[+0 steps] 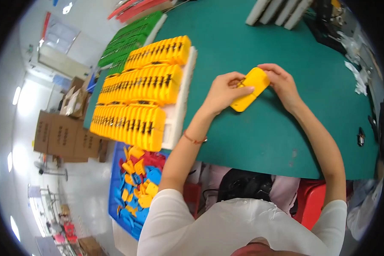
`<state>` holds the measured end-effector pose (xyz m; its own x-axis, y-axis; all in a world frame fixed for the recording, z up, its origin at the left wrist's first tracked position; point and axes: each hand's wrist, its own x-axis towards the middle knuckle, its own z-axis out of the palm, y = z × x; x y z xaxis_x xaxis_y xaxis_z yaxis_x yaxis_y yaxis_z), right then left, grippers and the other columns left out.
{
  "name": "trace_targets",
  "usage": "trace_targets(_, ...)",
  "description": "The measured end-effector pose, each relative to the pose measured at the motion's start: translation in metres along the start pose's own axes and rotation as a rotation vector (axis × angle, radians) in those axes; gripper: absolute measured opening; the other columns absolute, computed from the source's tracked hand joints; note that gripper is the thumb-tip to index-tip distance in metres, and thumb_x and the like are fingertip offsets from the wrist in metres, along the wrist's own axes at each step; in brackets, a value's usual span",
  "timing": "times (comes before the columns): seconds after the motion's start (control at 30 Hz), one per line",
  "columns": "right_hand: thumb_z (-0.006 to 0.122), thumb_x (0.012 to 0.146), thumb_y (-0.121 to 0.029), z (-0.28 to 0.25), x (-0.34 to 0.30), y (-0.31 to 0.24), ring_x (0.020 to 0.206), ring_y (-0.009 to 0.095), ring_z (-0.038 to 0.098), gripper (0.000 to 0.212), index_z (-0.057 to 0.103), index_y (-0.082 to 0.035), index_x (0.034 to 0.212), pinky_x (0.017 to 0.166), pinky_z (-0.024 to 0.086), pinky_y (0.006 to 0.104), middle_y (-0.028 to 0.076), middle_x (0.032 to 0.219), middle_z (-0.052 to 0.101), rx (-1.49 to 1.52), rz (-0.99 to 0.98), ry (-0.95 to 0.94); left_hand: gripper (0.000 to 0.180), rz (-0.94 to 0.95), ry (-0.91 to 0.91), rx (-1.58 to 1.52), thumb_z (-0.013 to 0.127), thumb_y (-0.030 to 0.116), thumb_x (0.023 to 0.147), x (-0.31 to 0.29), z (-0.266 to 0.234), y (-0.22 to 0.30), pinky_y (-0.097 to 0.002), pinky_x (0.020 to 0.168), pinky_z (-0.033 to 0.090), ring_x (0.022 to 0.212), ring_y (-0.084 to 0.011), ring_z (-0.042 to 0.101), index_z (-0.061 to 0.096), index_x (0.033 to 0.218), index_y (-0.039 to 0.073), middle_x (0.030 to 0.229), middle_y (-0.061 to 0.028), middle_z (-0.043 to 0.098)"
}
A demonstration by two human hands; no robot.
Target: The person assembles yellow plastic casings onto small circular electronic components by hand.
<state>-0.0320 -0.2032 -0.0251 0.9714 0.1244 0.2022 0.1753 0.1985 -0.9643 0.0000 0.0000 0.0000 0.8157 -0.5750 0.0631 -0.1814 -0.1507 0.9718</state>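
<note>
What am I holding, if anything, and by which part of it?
A yellow rounded piece: the left hand grips its left side, thumb on the upper face; the right hand is at its far right corner, grip unclear.

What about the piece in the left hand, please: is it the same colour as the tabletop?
No, the piece in the left hand is yellow, while the tabletop is green.

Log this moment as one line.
left hand: holding yellow case; right hand: at case's upper end; surface: green table; left: white tray, yellow parts
</note>
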Motion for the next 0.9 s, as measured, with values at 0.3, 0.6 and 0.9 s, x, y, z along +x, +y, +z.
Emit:
trace_targets(0.3,0.040,0.090,-0.033,0.013,-0.003,-0.011,0.094,0.015,0.054,0.046,0.039,0.000,0.122,0.075,0.043,0.0246,0.012,0.121,0.047,0.200,0.021,0.003,0.031,0.089,0.394,1.158,0.073,0.021,0.062,-0.100,-0.038,0.109,-0.0289,0.053,0.044,0.054,-0.0211,0.055,0.058,0.076,-0.001,0.060,-0.0105,0.055)
trace_targets(0.6,0.049,0.087,-0.028,0.009,-0.001,-0.004,0.091,0.014,0.055,0.043,0.040,-0.002,0.121,0.073,0.044,0.0255,0.010,0.118,0.049,0.225,0.061,0.037,0.028,-0.085,0.543,1.531,0.073,0.020,0.062,-0.152,-0.077,0.068,-0.0343,0.061,0.043,0.064,-0.0238,0.053,0.062,0.080,0.003,0.062,-0.0077,0.056)
trace_targets(0.9,0.053,0.084,-0.022,0.007,-0.001,-0.001,0.091,0.015,0.055,0.043,0.040,-0.002,0.120,0.072,0.044,0.0264,0.010,0.117,0.049,0.193,0.052,0.036,0.042,0.021,0.600,1.605,0.074,0.019,0.059,-0.161,-0.075,0.057,-0.0369,0.074,0.039,0.084,-0.0284,0.045,0.056,0.094,0.004,0.097,-0.0112,0.051)
